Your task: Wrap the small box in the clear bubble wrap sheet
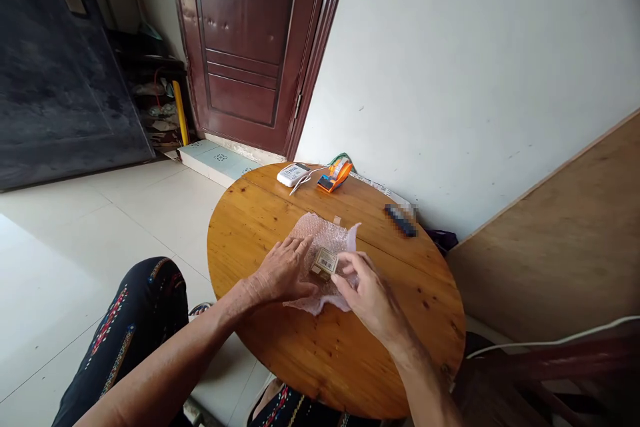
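A small brown cardboard box (327,261) with a barcode label lies over a sheet of pinkish bubble wrap (320,228) on the round wooden table. My left hand (285,270) is spread flat on the wrap's left part, its fingers stretched out beside the box. At the box's right edge, my right hand (367,290) has its thumb and index finger at two corners, gripping it. The other right fingers are curled behind and partly hidden.
On the far side of the wooden table (240,233) are a white device with a cable (294,175), an orange item (335,175) and a dark pixelated object (400,220). A white wall (450,67) and a wooden panel (560,213) stand beyond. My knee (155,293) is at the left.
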A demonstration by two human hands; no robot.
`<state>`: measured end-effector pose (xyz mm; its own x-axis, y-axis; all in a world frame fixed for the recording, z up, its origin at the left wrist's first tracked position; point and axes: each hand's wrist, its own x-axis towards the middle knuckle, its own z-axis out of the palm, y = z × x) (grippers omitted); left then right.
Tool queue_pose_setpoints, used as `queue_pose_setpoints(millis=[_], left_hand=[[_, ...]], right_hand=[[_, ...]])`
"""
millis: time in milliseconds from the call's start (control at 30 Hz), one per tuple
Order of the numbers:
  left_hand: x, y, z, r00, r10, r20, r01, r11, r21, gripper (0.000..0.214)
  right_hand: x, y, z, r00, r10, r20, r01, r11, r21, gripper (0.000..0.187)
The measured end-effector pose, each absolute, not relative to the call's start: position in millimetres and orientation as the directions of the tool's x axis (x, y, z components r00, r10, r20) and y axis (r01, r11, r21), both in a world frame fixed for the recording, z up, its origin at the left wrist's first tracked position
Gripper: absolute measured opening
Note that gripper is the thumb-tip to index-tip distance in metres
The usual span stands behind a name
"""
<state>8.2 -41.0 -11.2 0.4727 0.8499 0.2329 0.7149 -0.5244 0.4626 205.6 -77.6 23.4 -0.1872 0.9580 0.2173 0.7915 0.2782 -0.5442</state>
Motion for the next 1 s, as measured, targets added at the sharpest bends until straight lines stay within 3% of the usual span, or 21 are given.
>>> queue_pose_setpoints(millis=[67, 167, 267, 400, 500, 567, 633, 767, 867, 933, 1000], left_hand=[[12.4, -46.5, -20.5, 0.476, 0.850, 0.226, 0.701, -0.522, 0.486, 0.103], [18.2, -56.8, -24.1, 0.482, 0.856, 0.189, 0.706, -0.507, 0.495, 0.113], [23.3, -65.5, -23.5, 0.501, 0.848, 0.173, 0.726, -0.521, 0.450, 0.119], [28.9, -71.2, -24.4, 0.529, 0.836, 0.144, 0.752, -0.541, 0.377, 0.119], [30.7, -72.1, -25.0, 0.526, 0.839, 0.138, 0.762, -0.537, 0.361, 0.115], [30.9, -71.8, -24.6, 0.523, 0.841, 0.141, 0.765, -0.535, 0.359, 0.113], [30.9, -71.3, -23.9, 0.522, 0.842, 0.141, 0.764, -0.534, 0.362, 0.110], [32.2, -71.8, -24.4, 0.525, 0.839, 0.143, 0.757, -0.537, 0.372, 0.109], [33.7, -72.6, -27.5, 0.517, 0.842, 0.154, 0.761, -0.535, 0.367, 0.111], [34.0, -71.1, -29.3, 0.510, 0.845, 0.157, 0.768, -0.530, 0.359, 0.111], [33.6, -65.9, -29.0, 0.516, 0.842, 0.155, 0.771, -0.536, 0.345, 0.110]], right_hand=[[202.3, -65.4, 14.1, -0.160, 0.964, 0.211, 0.834, 0.246, -0.493, 0.047], [197.4, -58.9, 4.7, -0.133, 0.980, 0.151, 0.876, 0.187, -0.444, 0.046], [206.4, -66.5, 7.0, -0.068, 0.980, 0.185, 0.823, 0.160, -0.546, 0.039], [248.4, -80.5, 18.3, 0.180, 0.940, 0.291, 0.731, 0.070, -0.678, 0.051], [288.3, -83.3, 15.2, 0.338, 0.892, 0.299, 0.808, -0.113, -0.578, 0.057], [309.1, -82.3, 6.7, 0.370, 0.909, 0.192, 0.836, -0.236, -0.496, 0.057], [320.2, -81.2, -1.4, 0.359, 0.917, 0.174, 0.878, -0.268, -0.398, 0.064], [307.3, -84.6, -0.2, 0.283, 0.859, 0.427, 0.939, -0.159, -0.304, 0.070], [270.5, -90.9, 9.0, 0.039, 0.834, 0.551, 0.938, 0.160, -0.308, 0.045], [241.9, -91.9, 10.1, -0.146, 0.841, 0.521, 0.898, 0.334, -0.287, 0.036], [218.9, -87.9, 4.7, -0.274, 0.873, 0.404, 0.882, 0.396, -0.256, 0.036]])
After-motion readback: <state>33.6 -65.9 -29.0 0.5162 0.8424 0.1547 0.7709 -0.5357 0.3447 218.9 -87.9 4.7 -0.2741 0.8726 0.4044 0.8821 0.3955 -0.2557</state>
